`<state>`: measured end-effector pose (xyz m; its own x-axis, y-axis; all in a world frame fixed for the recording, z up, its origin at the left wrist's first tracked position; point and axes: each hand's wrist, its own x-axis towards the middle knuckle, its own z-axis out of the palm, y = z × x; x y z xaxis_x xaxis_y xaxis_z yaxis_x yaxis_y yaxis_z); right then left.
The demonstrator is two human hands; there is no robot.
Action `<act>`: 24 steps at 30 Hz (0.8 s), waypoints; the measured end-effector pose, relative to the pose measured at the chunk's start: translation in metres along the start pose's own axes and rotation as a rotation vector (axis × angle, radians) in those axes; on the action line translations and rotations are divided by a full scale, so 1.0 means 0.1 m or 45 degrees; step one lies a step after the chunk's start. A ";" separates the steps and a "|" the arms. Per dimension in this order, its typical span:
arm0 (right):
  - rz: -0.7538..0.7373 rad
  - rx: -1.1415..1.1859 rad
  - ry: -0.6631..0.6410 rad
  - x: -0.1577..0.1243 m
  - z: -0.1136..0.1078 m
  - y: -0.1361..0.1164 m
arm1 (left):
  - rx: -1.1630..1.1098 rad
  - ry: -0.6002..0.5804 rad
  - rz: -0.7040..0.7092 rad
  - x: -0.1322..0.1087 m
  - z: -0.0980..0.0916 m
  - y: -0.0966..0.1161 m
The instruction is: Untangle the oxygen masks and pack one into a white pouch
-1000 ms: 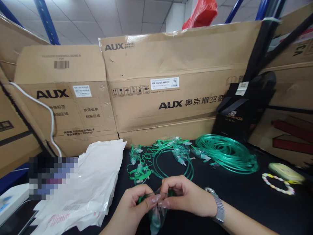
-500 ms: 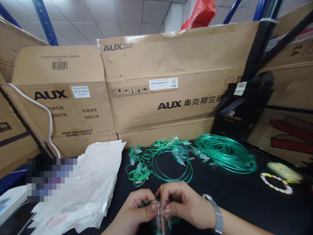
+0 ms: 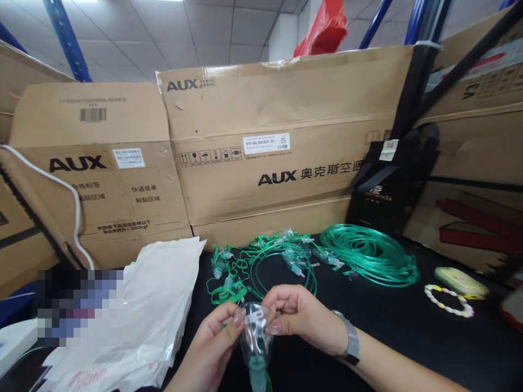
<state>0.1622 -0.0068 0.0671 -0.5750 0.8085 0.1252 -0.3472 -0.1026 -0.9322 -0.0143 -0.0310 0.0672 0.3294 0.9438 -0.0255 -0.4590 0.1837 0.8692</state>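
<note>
A clear oxygen mask [image 3: 256,340] with a white nose clip and a green connector is held up close to me at the lower middle. Thumb and fingers of my left hand [image 3: 218,337] pinch its left rim. On the opposite rim, my right hand [image 3: 300,318] grips with its thumb in front and fingers bent behind. Beyond my hands lie several more masks [image 3: 295,260] with green straps and a loop of thin green tubing [image 3: 251,275]. Right of these sits a large coil of green tubing [image 3: 368,256].
White plastic packets [image 3: 151,294] are piled at left on the black table [image 3: 351,375]. Cardboard boxes [image 3: 229,207] wall off the back. A black bag [image 3: 378,190] stands behind the coil. A bead bracelet [image 3: 449,310] and a yellow-green case [image 3: 461,282] lie at right.
My hands have moved slightly apart and up, from pinching close together to holding opposite rims. The mask is raised and its nose clip now shows. The view has shifted a little.
</note>
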 end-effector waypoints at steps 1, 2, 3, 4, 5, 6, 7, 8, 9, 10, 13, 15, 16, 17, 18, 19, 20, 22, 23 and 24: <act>-0.007 -0.014 0.016 0.00 0.01 -0.01 | 0.041 0.002 0.012 0.01 0.00 0.00; -0.010 -0.031 0.025 -0.01 0.02 -0.02 | 0.086 0.000 0.021 0.01 -0.01 0.00; -0.009 -0.046 0.028 -0.01 0.03 -0.03 | 0.132 -0.004 0.025 0.02 -0.01 0.01; -0.005 -0.059 0.028 -0.01 0.03 -0.03 | 0.173 -0.011 0.027 0.02 -0.02 0.01; -0.001 -0.070 0.028 -0.01 0.04 -0.04 | 0.201 -0.020 0.027 0.03 -0.02 0.01; 0.002 -0.078 0.029 -0.01 0.04 -0.04 | 0.217 -0.027 0.022 0.03 -0.03 0.00; 0.006 -0.085 0.028 -0.01 0.04 -0.04 | 0.224 -0.032 0.012 0.04 -0.04 0.00; 0.010 -0.095 0.027 0.00 0.04 -0.03 | 0.228 -0.033 -0.001 0.05 -0.05 -0.01; 0.012 -0.110 0.027 0.00 0.03 -0.03 | 0.235 -0.034 -0.017 0.06 -0.06 -0.02; 0.013 -0.124 0.030 0.00 0.02 -0.02 | 0.248 -0.034 -0.031 0.06 -0.07 -0.02; 0.026 -0.142 0.047 0.00 0.01 -0.01 | 0.318 -0.041 -0.024 0.08 -0.08 0.00; 0.044 -0.115 0.049 0.00 0.01 -0.02 | 0.356 -0.089 -0.020 0.09 -0.08 0.02; 0.058 -0.095 0.043 0.00 0.01 -0.02 | 0.363 -0.124 -0.031 0.09 -0.08 0.04; 0.071 -0.076 0.033 0.00 0.01 -0.03 | 0.368 -0.158 -0.047 0.08 -0.08 0.06; 0.086 -0.061 0.020 0.00 0.01 -0.03 | 0.374 -0.187 -0.062 0.08 -0.08 0.07; 0.098 -0.058 0.011 0.00 0.01 -0.04 | 0.381 -0.210 -0.070 0.08 -0.09 0.08; 0.107 -0.066 0.007 0.00 0.01 -0.04 | 0.388 -0.228 -0.070 0.08 -0.09 0.08; 0.126 -0.108 0.002 0.01 0.01 -0.04 | 0.409 -0.267 -0.059 0.08 -0.11 0.07; 0.133 -0.143 -0.004 0.01 0.02 -0.04 | 0.425 -0.287 -0.052 0.08 -0.11 0.07; 0.135 -0.184 -0.009 0.01 0.02 -0.03 | 0.446 -0.299 -0.041 0.07 -0.12 0.06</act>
<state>0.1607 -0.0070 0.0707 -0.6081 0.7935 0.0254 -0.1748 -0.1026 -0.9792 -0.0241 -0.0197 0.0664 0.5370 0.8433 0.0227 -0.1503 0.0692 0.9862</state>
